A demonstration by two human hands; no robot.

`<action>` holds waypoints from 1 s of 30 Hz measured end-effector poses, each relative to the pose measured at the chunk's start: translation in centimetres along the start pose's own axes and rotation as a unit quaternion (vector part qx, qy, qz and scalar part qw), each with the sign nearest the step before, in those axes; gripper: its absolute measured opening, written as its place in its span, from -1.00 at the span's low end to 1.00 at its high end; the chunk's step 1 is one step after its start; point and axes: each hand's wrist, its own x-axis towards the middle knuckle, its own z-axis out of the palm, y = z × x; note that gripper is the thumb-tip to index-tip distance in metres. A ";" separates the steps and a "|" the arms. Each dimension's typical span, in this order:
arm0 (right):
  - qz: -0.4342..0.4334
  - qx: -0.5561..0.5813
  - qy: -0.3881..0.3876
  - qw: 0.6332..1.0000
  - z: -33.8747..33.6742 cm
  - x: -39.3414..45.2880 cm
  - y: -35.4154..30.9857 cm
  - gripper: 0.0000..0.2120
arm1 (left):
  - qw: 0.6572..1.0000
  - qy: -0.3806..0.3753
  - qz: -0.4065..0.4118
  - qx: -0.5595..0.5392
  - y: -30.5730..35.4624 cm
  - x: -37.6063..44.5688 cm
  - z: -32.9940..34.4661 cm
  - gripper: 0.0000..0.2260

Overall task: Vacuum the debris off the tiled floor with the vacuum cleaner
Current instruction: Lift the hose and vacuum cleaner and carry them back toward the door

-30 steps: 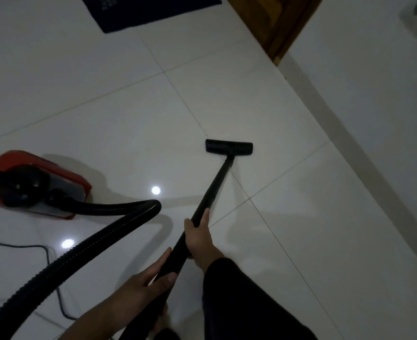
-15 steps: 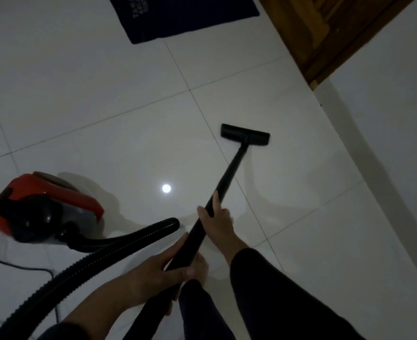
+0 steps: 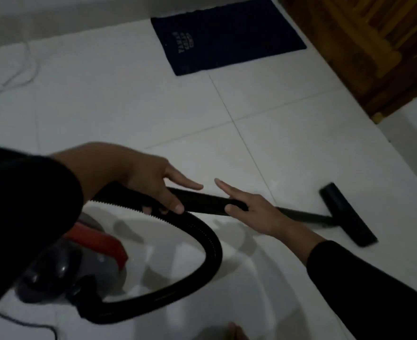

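A red and grey vacuum cleaner body (image 3: 89,256) sits low at the left on the white tiled floor (image 3: 119,114). Its black ribbed hose (image 3: 202,263) loops up to the black wand (image 3: 207,201), which lies nearly level and runs right to the flat floor nozzle (image 3: 347,214) resting on the tiles. My left hand (image 3: 151,180) grips the wand's handle end, index finger stretched out. My right hand (image 3: 249,208) holds the wand further along, index finger straight. No debris shows on the dim floor.
A dark blue mat (image 3: 227,35) with pale lettering lies at the far side. A wooden door (image 3: 372,45) stands at the upper right beside a white wall. A white cable (image 3: 23,72) trails at the far left, and a black power cord (image 3: 25,325) lies near the vacuum.
The view has swung left and up. The wand has dropped from pointing away from me to lying almost sideways, and the nozzle now sits at the right. Both hands still hold the wand.
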 end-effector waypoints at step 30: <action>-0.357 -0.248 0.126 0.892 16.3 6.2 -8.6 -0.40 | 0.605 0.736 0.241 -0.186 -17.7 -2.2 11.8 -0.37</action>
